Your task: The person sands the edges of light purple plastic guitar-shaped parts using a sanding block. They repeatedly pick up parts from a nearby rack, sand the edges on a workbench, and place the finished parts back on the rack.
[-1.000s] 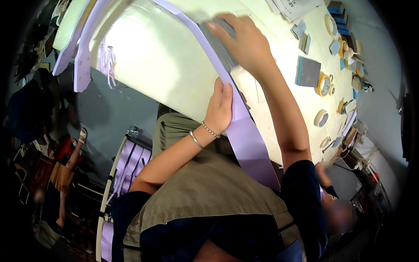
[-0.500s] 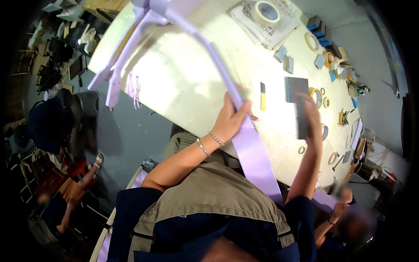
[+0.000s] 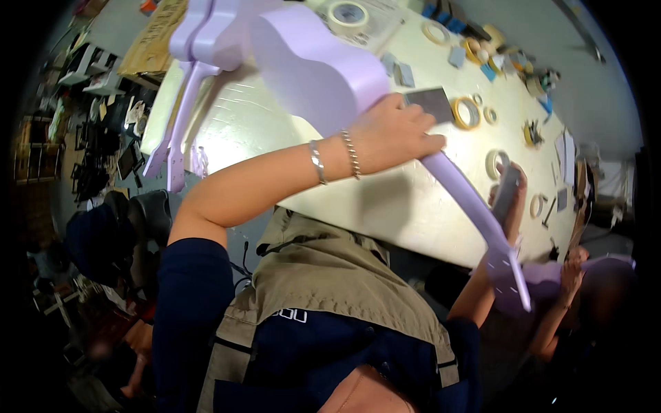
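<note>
A lilac guitar (image 3: 313,69), bare of strings, hangs tilted over the table, its body far left and its headstock (image 3: 506,275) pointing near right. My left hand (image 3: 396,134) is wrapped round the neck where it meets the body. At the right, beside the neck, my right hand (image 3: 518,186) grips a narrow grey sanding block (image 3: 507,189), held off the guitar. A flat dark grey pad (image 3: 432,103) lies on the table just beyond my left hand, partly hidden by it.
More lilac guitars (image 3: 220,41) rest at the table's far left. Tape rolls (image 3: 466,113), small grey pads (image 3: 404,74) and a newspaper under a tape roll (image 3: 348,17) lie on the white table (image 3: 406,213). At right, another person's hand (image 3: 571,272) touches a lilac guitar (image 3: 540,279).
The guitar has swung round: its body now lies far left, its neck toward near right. My left hand has shifted along it. My right hand has lifted the sanding block off the table.
</note>
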The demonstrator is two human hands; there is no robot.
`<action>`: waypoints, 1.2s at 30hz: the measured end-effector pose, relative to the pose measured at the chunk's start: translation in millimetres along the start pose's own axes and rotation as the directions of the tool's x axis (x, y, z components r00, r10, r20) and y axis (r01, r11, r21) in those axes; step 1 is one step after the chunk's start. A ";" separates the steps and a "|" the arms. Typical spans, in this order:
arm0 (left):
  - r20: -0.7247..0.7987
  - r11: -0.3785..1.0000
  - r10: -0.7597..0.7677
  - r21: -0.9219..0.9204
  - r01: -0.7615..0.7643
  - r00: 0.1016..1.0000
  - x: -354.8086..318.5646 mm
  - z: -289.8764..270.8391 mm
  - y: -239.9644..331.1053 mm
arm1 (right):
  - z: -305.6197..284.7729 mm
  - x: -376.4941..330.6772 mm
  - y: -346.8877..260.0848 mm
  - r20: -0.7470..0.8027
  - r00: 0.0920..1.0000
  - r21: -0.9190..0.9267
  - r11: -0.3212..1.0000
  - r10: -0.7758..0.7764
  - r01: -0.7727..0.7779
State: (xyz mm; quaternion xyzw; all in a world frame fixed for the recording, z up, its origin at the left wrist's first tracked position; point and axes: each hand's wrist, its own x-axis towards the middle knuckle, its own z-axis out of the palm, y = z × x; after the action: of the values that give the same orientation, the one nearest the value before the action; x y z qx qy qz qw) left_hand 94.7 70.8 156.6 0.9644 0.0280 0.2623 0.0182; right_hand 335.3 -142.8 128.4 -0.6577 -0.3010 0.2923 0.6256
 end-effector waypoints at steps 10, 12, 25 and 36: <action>0.246 0.992 0.063 0.087 -0.087 0.967 -94.9 91.5 19.7 | 19.4 -58.6 73.6 0.324 0.937 -0.431 0.902 0.130 0.024; 0.216 0.989 0.051 0.127 -0.080 0.975 -99.4 100.5 22.5 | 20.8 -65.8 82.2 0.380 0.923 -0.516 0.842 0.059 0.159; 0.268 0.968 -0.224 0.176 0.181 0.937 -70.8 4.4 -34.1 | 27.7 -71.8 97.0 0.518 0.855 -0.630 0.688 0.028 0.359; 0.257 0.948 -0.287 -0.059 0.312 0.923 -81.3 7.0 -60.6 | 29.6 -69.5 97.9 0.558 0.830 -0.655 0.621 0.012 0.431</action>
State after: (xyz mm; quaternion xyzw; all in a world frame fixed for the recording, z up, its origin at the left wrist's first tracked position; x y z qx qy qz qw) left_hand 25.6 126.0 106.5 0.9716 0.1596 0.1362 0.1090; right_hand 270.7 -180.1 29.8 -0.7131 -0.6272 0.2238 0.2191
